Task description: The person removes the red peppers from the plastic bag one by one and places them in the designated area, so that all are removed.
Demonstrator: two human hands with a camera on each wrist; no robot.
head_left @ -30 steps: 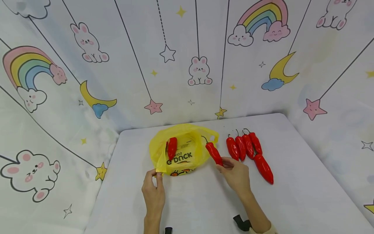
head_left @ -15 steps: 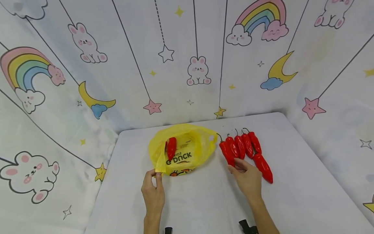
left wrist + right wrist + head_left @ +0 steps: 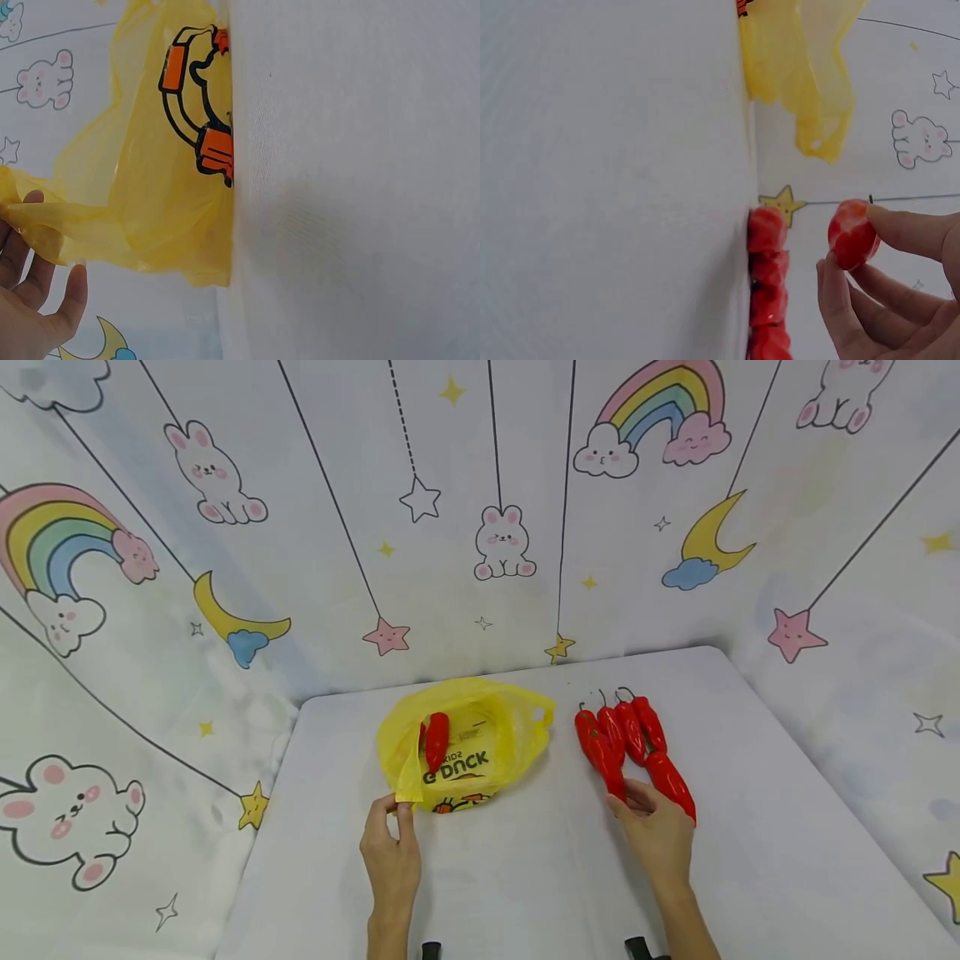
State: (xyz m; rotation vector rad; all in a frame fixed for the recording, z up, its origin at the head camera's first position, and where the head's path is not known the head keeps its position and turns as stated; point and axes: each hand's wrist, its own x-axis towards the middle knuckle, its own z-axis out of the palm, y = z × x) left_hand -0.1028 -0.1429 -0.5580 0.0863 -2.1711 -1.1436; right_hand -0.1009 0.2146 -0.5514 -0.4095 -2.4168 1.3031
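Note:
My left hand (image 3: 392, 852) holds the near rim of a yellow plastic bag (image 3: 517, 758); in the left wrist view its fingers (image 3: 39, 281) curl behind the bag's edge. Red chili peppers (image 3: 437, 742) lie inside the bag's mouth. My right hand (image 3: 660, 835) pinches one red chili pepper (image 3: 606, 763) by its pointed end, stem end away from me. The right wrist view has this held pepper (image 3: 849, 236) raised off the table between thumb and fingers. Behind it stands a row of several more chili peppers (image 3: 633, 731), partly covered by it in the head view.
Another chili pepper (image 3: 671, 781) lies nearer me, its tip close behind my right hand. All rests on a white table (image 3: 510, 877) against a cartoon-printed backdrop (image 3: 450, 560). Black pieces (image 3: 639, 947) show by my wrists at the bottom edge.
My right hand has carried the held pepper rightward, from beside the bag to over the row of peppers. The left hand keeps its hold on the bag. The head view has shifted slightly.

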